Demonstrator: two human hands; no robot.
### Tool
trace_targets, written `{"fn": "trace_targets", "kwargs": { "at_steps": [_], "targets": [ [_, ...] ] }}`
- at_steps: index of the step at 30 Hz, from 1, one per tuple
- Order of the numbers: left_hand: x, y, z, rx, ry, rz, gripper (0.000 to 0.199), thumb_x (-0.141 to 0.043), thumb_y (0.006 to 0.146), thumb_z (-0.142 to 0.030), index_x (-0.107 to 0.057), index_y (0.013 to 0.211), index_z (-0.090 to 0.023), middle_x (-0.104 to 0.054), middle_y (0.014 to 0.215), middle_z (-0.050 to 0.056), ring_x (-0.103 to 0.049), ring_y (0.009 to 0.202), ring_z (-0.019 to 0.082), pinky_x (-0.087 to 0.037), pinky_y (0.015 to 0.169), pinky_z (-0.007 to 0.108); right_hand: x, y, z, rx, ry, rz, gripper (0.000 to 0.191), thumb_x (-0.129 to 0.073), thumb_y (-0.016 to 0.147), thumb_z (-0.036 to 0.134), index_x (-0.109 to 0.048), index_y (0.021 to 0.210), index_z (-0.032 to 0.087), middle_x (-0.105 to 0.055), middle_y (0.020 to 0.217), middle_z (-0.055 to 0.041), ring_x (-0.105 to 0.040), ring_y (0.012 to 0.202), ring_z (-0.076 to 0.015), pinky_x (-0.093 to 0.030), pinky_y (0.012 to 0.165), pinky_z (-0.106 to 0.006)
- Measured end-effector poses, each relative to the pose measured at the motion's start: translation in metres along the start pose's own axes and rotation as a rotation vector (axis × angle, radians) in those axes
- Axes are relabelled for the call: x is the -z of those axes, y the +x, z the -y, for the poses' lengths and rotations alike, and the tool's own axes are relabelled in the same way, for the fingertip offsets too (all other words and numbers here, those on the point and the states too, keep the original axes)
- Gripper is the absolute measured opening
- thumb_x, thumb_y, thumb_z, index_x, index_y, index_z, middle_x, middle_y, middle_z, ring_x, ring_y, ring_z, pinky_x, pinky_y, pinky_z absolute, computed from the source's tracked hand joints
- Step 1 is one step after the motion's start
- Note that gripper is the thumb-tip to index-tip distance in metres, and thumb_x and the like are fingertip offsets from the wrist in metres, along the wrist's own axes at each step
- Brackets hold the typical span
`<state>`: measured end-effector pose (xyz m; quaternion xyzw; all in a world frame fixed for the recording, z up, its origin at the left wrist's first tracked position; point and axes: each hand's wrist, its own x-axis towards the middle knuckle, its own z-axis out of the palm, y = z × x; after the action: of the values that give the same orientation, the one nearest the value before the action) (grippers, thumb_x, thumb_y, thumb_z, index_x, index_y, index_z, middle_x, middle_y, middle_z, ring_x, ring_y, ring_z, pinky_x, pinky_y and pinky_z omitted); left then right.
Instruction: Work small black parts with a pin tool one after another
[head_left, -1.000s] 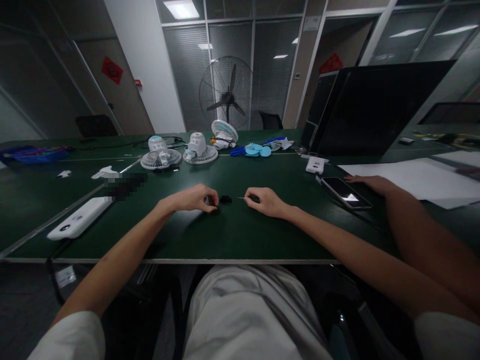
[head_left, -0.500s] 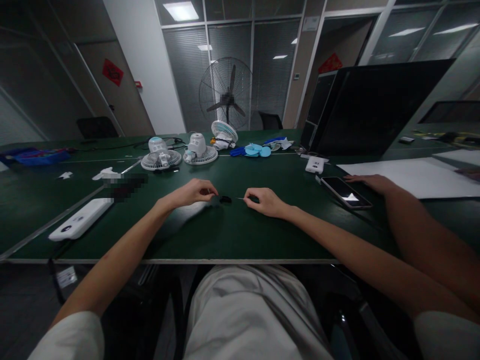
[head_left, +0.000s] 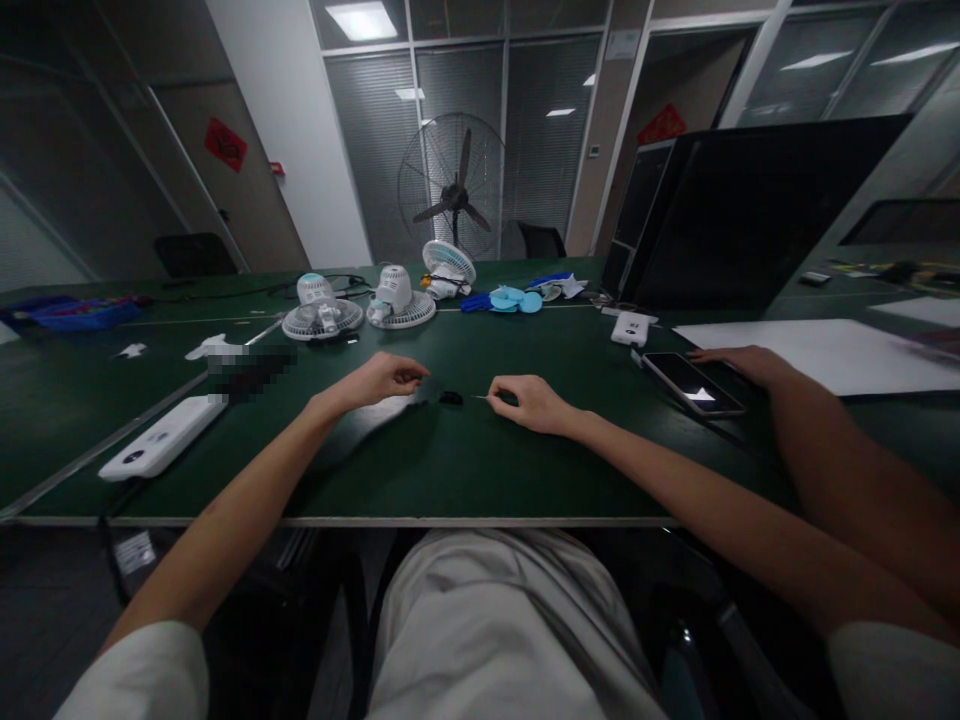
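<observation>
My left hand (head_left: pixel 386 378) hovers just over the green table, left of a small black piece (head_left: pixel 450 398). Its thumb and fingertips are drawn together; whatever may be between them is too small to make out. On the other side of that piece, my right hand (head_left: pixel 531 404) pinches a thin, pale, needle-like stick (head_left: pixel 480 397) between thumb and forefinger. The stick points left toward the black piece, with a little space between them. The black piece lies on the tabletop, and its exact kind cannot be told.
Another person's hand (head_left: pixel 750 366) rests by a phone (head_left: pixel 694 384) and white sheet (head_left: pixel 825 355) at right. Small white fans (head_left: pixel 401 308) and light-blue fan blades (head_left: pixel 515 300) stand farther back. A long white device (head_left: pixel 161 438) lies left; a large black box (head_left: pixel 750 220) stands back right.
My left hand has lifted slightly and shifted left, away from the black piece. My right hand and the stick stay almost where they were.
</observation>
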<state>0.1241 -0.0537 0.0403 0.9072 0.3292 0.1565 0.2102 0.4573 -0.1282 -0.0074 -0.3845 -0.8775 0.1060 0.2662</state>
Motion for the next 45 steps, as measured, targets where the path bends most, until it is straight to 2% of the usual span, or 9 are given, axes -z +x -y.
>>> {"fn": "trace_targets", "kwargs": {
  "at_steps": [4,10,14,18,25,30,34,40,45],
  "targets": [
    [0.002,-0.001,-0.005,0.032,-0.010,0.000,0.042,-0.064,0.089,-0.033,-0.072,0.125,-0.012,-0.077,0.102,0.011,-0.071,0.087,0.020,-0.055,0.080,0.026,-0.001,0.000,-0.001,0.000,0.003,-0.003,0.012,-0.059,0.099,0.028,-0.067,0.096,0.019,-0.070,0.089,-0.0022,-0.062,0.076,-0.0163,-0.039,0.069,-0.026],
    [0.007,-0.004,-0.012,-0.008,-0.006,-0.004,0.040,-0.059,0.095,-0.034,-0.072,0.128,-0.014,-0.076,0.098,0.010,-0.070,0.081,0.018,-0.054,0.075,0.024,-0.001,-0.001,-0.002,0.003,0.014,0.005,0.013,-0.059,0.099,0.029,-0.067,0.097,0.019,-0.070,0.091,-0.0028,-0.063,0.077,-0.0168,-0.040,0.070,-0.027],
    [0.005,-0.003,-0.011,0.007,-0.026,-0.017,0.043,-0.062,0.093,-0.031,-0.069,0.131,-0.013,-0.076,0.100,0.011,-0.072,0.086,0.020,-0.056,0.082,0.028,0.001,-0.001,-0.002,0.002,0.019,0.012,0.014,-0.059,0.100,0.030,-0.068,0.098,0.019,-0.071,0.092,-0.0036,-0.063,0.078,-0.0171,-0.040,0.070,-0.027],
    [0.002,-0.001,-0.007,0.033,-0.039,-0.031,0.040,-0.067,0.088,-0.029,-0.071,0.125,-0.013,-0.077,0.103,0.011,-0.073,0.092,0.021,-0.058,0.089,0.031,0.000,-0.001,-0.002,0.000,0.020,0.014,0.014,-0.059,0.100,0.030,-0.068,0.097,0.019,-0.071,0.091,-0.0029,-0.063,0.077,-0.0166,-0.040,0.070,-0.027],
    [-0.001,0.000,0.002,0.059,-0.056,-0.056,0.038,-0.070,0.088,-0.038,-0.074,0.116,-0.012,-0.078,0.103,0.012,-0.074,0.094,0.023,-0.059,0.091,0.036,-0.001,0.000,-0.004,-0.003,0.019,0.018,0.015,-0.059,0.100,0.031,-0.067,0.098,0.019,-0.070,0.091,-0.0028,-0.062,0.077,-0.0161,-0.039,0.069,-0.026],
    [-0.008,0.002,0.001,0.029,-0.101,-0.122,0.038,-0.071,0.088,-0.042,-0.075,0.112,-0.013,-0.078,0.102,0.011,-0.074,0.094,0.022,-0.059,0.094,0.037,0.000,0.000,-0.003,0.000,0.024,0.025,0.015,-0.058,0.100,0.030,-0.068,0.098,0.018,-0.071,0.091,-0.0032,-0.062,0.077,-0.0162,-0.040,0.068,-0.026],
    [-0.016,0.005,-0.011,-0.006,-0.076,-0.165,0.037,-0.068,0.092,-0.042,-0.075,0.114,-0.013,-0.078,0.099,0.010,-0.073,0.089,0.020,-0.059,0.090,0.034,0.000,0.000,-0.003,-0.001,0.019,0.021,0.013,-0.060,0.099,0.029,-0.068,0.097,0.019,-0.071,0.091,-0.0027,-0.063,0.077,-0.0163,-0.040,0.069,-0.026],
    [-0.030,0.011,-0.030,-0.124,0.013,-0.088,0.032,-0.062,0.096,-0.038,-0.076,0.114,-0.016,-0.074,0.113,0.011,-0.069,0.100,0.022,-0.054,0.086,0.029,-0.001,0.000,-0.003,-0.008,0.008,0.012,0.013,-0.060,0.099,0.029,-0.068,0.097,0.019,-0.071,0.090,-0.0028,-0.063,0.077,-0.0170,-0.039,0.069,-0.027],
    [-0.038,0.014,-0.031,-0.148,0.033,-0.051,0.030,-0.060,0.096,-0.034,-0.076,0.115,-0.017,-0.073,0.113,0.010,-0.067,0.099,0.021,-0.052,0.086,0.029,0.000,0.000,-0.003,-0.007,-0.001,0.020,0.014,-0.060,0.099,0.030,-0.068,0.098,0.020,-0.071,0.091,-0.0026,-0.063,0.077,-0.0168,-0.039,0.069,-0.027]
  ]
}}
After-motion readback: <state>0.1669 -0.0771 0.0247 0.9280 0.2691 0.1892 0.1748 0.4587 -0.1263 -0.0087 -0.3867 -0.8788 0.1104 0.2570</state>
